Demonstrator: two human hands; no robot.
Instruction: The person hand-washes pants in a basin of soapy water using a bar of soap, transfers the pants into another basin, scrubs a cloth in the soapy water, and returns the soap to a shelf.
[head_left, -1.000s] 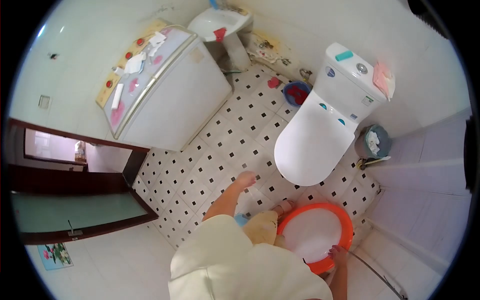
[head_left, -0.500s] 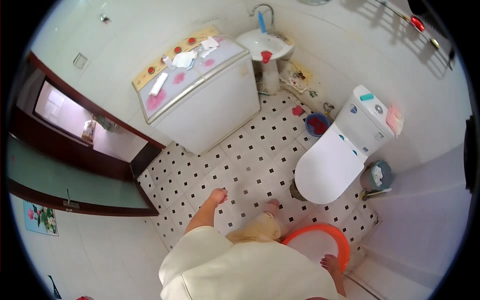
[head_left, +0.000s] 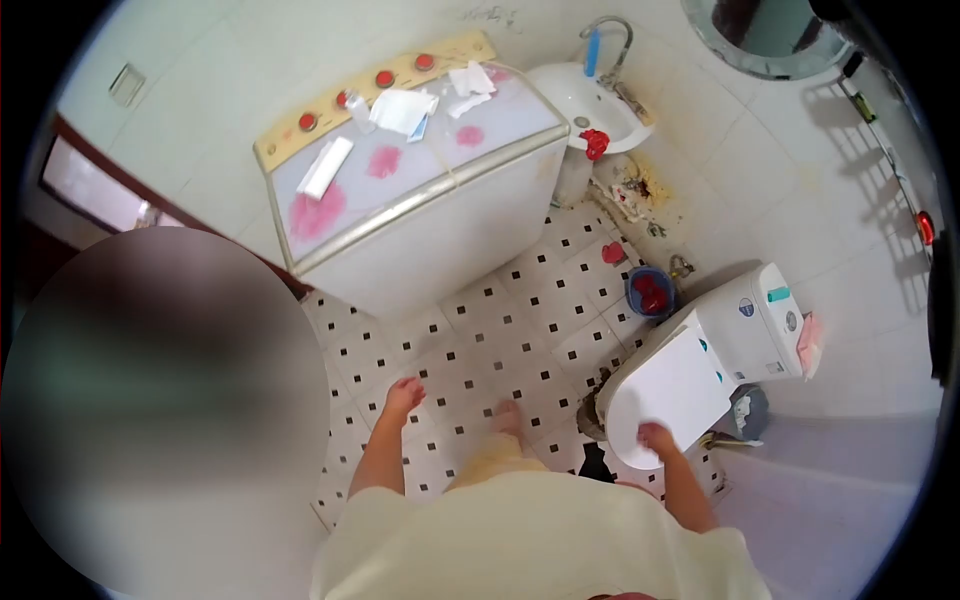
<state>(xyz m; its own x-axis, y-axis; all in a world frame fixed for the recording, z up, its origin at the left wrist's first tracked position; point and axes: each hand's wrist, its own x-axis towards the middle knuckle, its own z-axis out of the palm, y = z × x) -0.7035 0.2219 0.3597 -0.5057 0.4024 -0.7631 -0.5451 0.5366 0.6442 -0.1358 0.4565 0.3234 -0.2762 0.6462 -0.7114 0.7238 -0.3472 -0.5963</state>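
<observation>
My left hand [head_left: 404, 398] hangs above the tiled floor [head_left: 470, 330], its fingers loosely bent and apart, with nothing in them. My right hand [head_left: 656, 440] is over the front of the closed white toilet lid [head_left: 675, 390]; its fingers are slightly curled and hold nothing that I can see. Whether it touches the lid, I cannot tell. One foot [head_left: 507, 415] shows between the hands. Below the toilet a black item [head_left: 597, 462] lies by my shirt [head_left: 540, 530].
A washing machine [head_left: 430, 240] carries white papers [head_left: 403, 111] and a small bottle [head_left: 359, 112]. Beyond it stand a sink [head_left: 570, 98] with a red cloth [head_left: 594, 144] and a blue bucket [head_left: 650, 291]. A grey bin [head_left: 750, 412] stands beside the toilet. A blur hides the left.
My right hand has moved up from beside the orange basin to over the toilet lid. My view has shifted, and my body now hides most of the basin. My left hand stays empty.
</observation>
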